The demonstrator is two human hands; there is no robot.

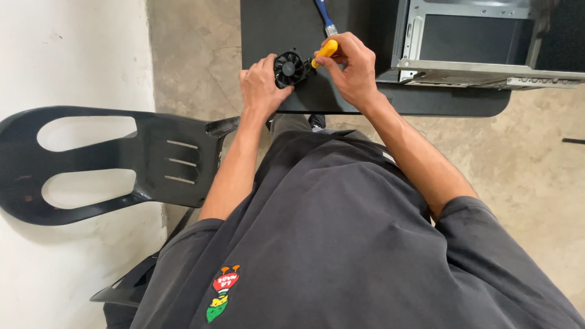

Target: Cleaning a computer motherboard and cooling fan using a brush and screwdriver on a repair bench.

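Left hand (pixel 261 85) clasped around small black fan (pixel 289 69) on black table (pixel 341 100); fan lay just left of right hand (pixel 352 70), fingers closed on yellow-handled screwdriver (pixel 326 49), shaft pointing leftward at fan's right edge.

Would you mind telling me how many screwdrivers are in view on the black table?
2. A yellow-handled screwdriver is gripped in the right hand, beside the small black fan. A blue-handled screwdriver lies on the table just beyond it. Others may be hidden.
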